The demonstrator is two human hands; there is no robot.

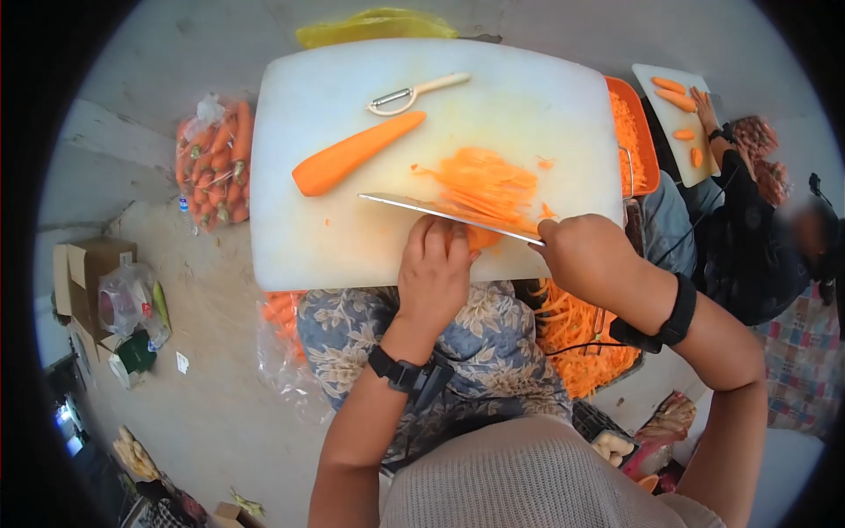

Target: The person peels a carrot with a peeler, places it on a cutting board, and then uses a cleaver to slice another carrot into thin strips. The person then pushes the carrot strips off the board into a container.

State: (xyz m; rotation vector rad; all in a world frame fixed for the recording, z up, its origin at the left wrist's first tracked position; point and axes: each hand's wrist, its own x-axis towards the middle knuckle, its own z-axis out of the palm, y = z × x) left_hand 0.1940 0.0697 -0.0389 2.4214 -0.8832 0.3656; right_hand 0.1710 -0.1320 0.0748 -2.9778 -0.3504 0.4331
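My right hand [576, 253] is closed round the handle of a knife [440, 214], whose blade points left across the white cutting board [299, 251]. Under and beside the blade, my left hand [436, 264] presses its curled fingers on a piece of carrot [482, 238], mostly hidden by the fingers and blade. Just beyond the knife lies a fanned pile of thin carrot slices [488, 180]. A whole peeled carrot [356, 156] rests to the left on the board, and a peeler [418, 93] with a pale handle lies above it.
A bag of carrots [216, 167] stands left of the board. An orange tray [647, 145] of shredded carrot is at the right; more shreds [576, 339] lie below. At far right another person [757, 238] works at a second board [678, 114] with carrots. A cardboard box [97, 273] stands left.
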